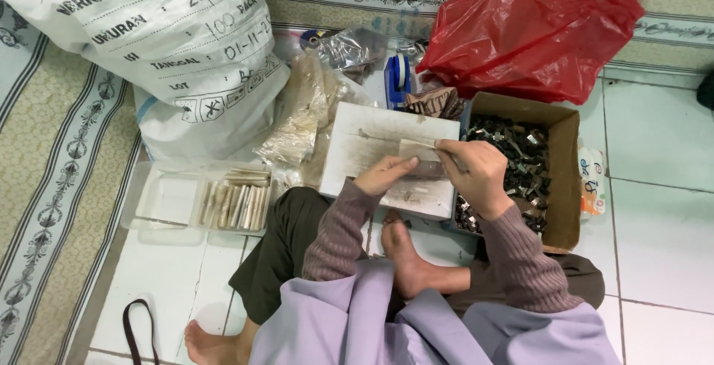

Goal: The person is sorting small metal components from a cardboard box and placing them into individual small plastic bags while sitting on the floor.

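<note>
I sit cross-legged on the floor with a worn white board in front of my lap. My left hand rests on the board's near part, fingers pressing a small clear packet. My right hand pinches the packet's right edge and grips a thin stick-like tool pointing left. Right of the board an open cardboard box holds several small dark metal clips. A clear plastic tray at my left holds a row of filled packets.
A big white printed sack stands at the back left. A red plastic bag lies behind the box. Crumpled clear bags and a blue tape dispenser sit behind the board. A patterned mat borders the tiled floor.
</note>
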